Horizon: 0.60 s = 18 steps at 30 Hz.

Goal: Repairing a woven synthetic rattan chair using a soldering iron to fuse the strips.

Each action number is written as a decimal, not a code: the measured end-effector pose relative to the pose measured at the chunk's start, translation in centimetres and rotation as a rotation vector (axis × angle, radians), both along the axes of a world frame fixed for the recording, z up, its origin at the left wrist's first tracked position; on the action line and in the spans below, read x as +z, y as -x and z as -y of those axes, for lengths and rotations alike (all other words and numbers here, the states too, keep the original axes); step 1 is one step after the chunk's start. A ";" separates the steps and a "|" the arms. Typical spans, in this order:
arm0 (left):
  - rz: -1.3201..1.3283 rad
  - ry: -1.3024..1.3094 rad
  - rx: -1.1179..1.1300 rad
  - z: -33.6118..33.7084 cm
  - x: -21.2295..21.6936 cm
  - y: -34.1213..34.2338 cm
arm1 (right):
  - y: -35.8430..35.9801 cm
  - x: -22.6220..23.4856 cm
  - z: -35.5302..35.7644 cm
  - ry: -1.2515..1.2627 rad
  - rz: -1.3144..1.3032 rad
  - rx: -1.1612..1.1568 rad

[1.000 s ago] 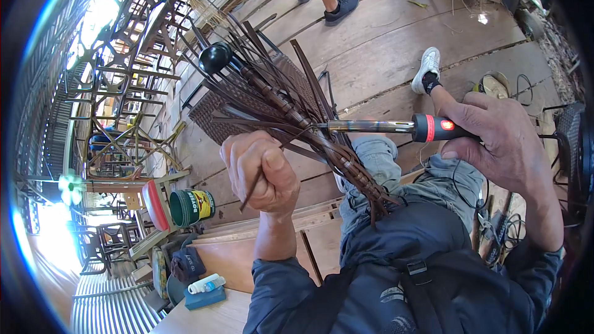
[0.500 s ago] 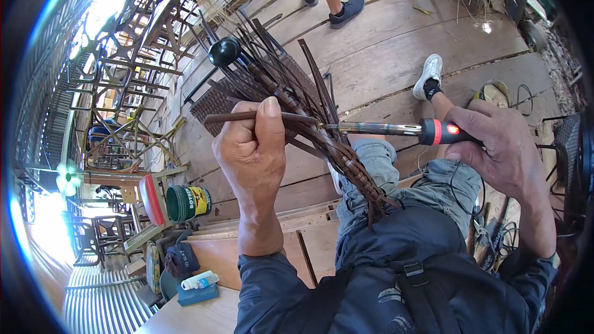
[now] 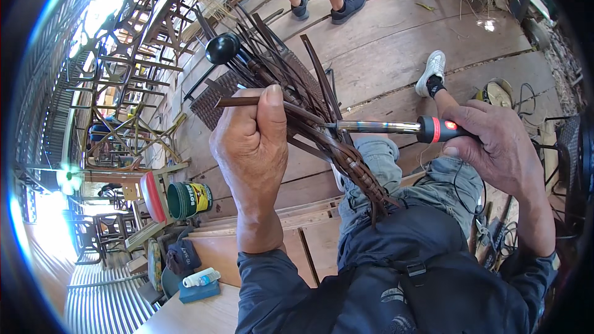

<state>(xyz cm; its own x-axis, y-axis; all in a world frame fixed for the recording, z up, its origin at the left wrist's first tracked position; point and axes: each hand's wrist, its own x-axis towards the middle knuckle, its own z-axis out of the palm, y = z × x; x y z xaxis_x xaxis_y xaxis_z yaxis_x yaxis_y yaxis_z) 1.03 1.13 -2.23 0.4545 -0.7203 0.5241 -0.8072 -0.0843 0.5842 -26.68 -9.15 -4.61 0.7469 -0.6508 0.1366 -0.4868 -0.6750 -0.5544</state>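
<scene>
My left hand (image 3: 250, 133) pinches a flat dark brown strip (image 3: 303, 114) between thumb and fingers, its loose end poking out to the left. The strip leads into a half-woven brown wicker piece (image 3: 356, 170), which slants from the far left down to my lap, many loose strands fanning at its far end. My right hand (image 3: 495, 142) grips the black handle of a soldering iron (image 3: 380, 127) with a red band and a lit red light. The iron's metal shaft points left, and its tip meets the strands beside the strip; exact contact is hard to tell.
A glossy black ball-shaped end (image 3: 223, 48) sits by the strands. Dark furniture frames (image 3: 130, 80) stack up at left. A green bucket (image 3: 180, 201) lies left of my arm, near a white bottle (image 3: 201, 278). Another person's dark shoes (image 3: 348, 8) stand ahead on the planks.
The strip's loose end has shifted up and slightly right with my left hand's turn. The iron's tip sits a little farther right. The other person's feet have moved slightly.
</scene>
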 end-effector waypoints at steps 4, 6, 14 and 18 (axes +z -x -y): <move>-0.019 0.036 -0.041 0.1 -0.2 -0.1 | 0.0 -0.8 0.2 -0.025 0.058 0.006; -0.007 0.040 -0.044 0.1 0.0 0.0 | -0.1 -0.9 0.2 -0.036 0.068 0.015; 0.080 0.044 -0.005 0.2 0.4 0.4 | -0.1 -0.4 0.0 -0.143 0.065 0.027; 0.071 0.039 -0.003 0.3 0.5 0.3 | -0.1 0.0 -0.2 -0.164 0.027 0.021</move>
